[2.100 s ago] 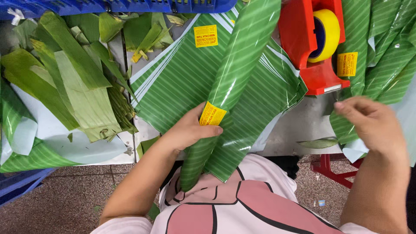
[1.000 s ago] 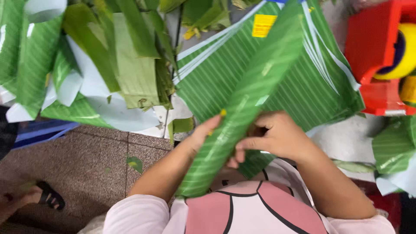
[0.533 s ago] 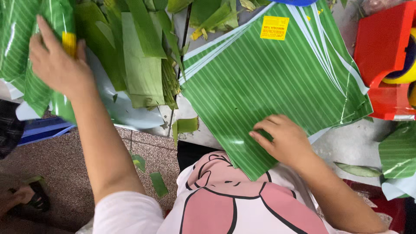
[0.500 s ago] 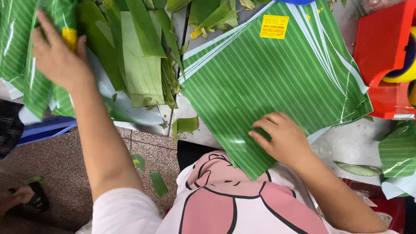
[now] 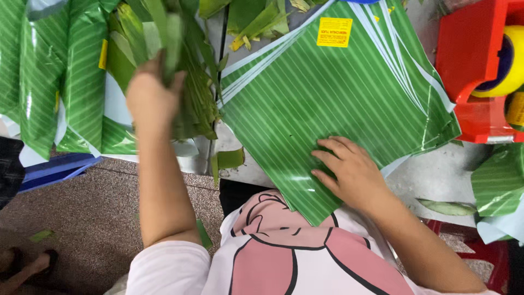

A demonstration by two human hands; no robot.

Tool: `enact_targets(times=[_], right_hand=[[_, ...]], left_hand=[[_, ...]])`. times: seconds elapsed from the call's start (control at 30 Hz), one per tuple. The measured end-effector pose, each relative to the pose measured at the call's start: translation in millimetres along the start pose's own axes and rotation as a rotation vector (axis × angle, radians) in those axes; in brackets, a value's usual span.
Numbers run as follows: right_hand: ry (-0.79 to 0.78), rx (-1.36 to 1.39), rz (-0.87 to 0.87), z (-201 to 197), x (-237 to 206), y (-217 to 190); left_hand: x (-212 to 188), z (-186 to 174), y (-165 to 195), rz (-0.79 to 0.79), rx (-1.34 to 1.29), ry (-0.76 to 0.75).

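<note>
Pressing down with our right hand, we are keeping the fingers spread open and flat on the near corner of the stack of green striped sheets, gripping nothing. That stack is lying at an angle on the table, its near corner hanging over the table's edge above our pink and white shirt, and a yellow label is sitting near its far end. We are reaching our left hand out to the left into the pile of green leaves, and its fingers are curling around a leaf strip there; motion blur is making it hard to tell how firmly they are closing. Rolled green striped bundles are lying just left of that hand. A red tape dispenser holding a yellow roll is standing at the right, near the stack's right edge.
</note>
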State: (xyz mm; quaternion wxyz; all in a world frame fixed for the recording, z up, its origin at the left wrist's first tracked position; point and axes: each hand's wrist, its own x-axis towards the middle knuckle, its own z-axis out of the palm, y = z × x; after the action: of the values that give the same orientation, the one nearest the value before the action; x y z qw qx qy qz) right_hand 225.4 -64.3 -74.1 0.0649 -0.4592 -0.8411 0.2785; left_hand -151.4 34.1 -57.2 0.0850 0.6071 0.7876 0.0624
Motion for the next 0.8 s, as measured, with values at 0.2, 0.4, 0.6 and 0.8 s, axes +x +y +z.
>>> enact_targets(times=[0.2,0.4,0.6,0.8], right_hand=[[0.042,0.004,-0.031,2,-4,1],[0.183,-0.005,-0.051,26,-10,11],[0.33,-0.04,-0.02,39,-4,14],[0.166,-0.05,-0.049,28,-8,1]], left_hand=[[0,-6,-10,-0.042,-0.037,-0.038],[3,-7,-16,-0.004,-0.092,0.003],[0,-13,-52,-0.057,-0.55,0.125],[-47,-7,-42,0.009,-0.171,0.45]])
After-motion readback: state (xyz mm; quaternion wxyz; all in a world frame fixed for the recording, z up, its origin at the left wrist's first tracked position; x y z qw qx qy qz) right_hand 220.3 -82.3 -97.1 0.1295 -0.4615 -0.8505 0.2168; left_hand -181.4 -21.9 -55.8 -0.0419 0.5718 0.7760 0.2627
